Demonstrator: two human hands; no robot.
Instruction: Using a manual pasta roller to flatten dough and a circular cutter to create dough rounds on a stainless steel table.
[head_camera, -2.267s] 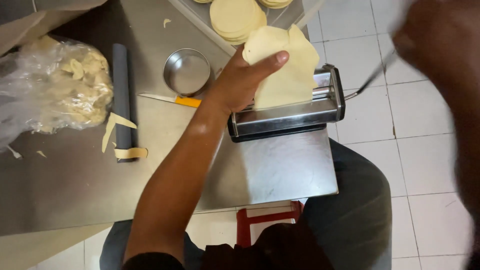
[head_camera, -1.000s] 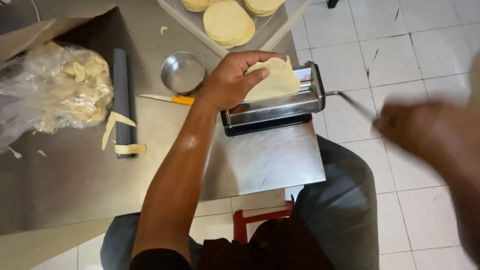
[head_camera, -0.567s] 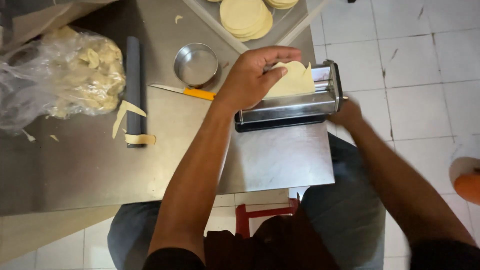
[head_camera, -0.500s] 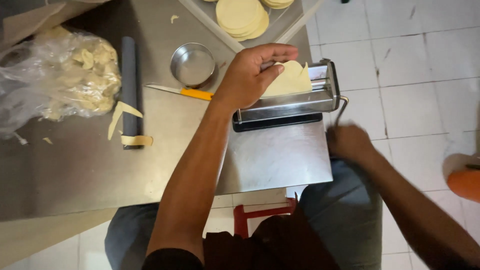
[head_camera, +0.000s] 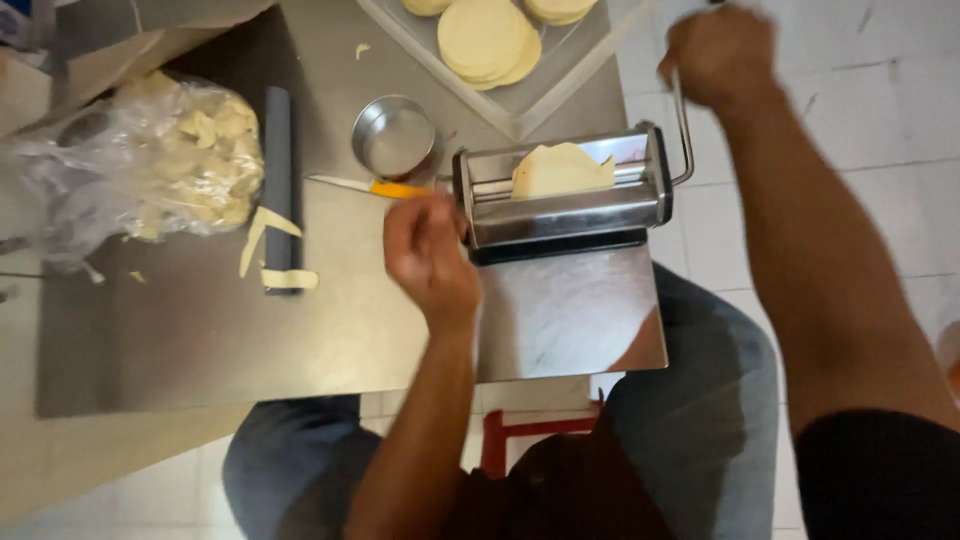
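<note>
A steel roller machine (head_camera: 565, 210) stands at the steel table's front edge, with a pale dough sheet (head_camera: 560, 170) standing in its rollers. My right hand (head_camera: 718, 55) is shut on the machine's crank handle (head_camera: 682, 130), up at the right. My left hand (head_camera: 432, 250) hovers just left of the machine, fingers loosely curled, holding nothing. The machine's flat steel chute (head_camera: 570, 315) slopes toward my lap.
A clear tray (head_camera: 520, 100) of stacked round dough discs (head_camera: 488, 38) lies behind the machine. A small steel bowl (head_camera: 394, 135), a yellow-handled knife (head_camera: 370, 186), a grey rolling pin (head_camera: 278, 180), dough strips (head_camera: 288, 279) and a plastic bag of dough scraps (head_camera: 170, 160) sit to the left.
My left hand has let go of the dough sheet and drawn back to the left of the machine. My right hand has swung the crank from low right to the top. The sheet sits lower.
</note>
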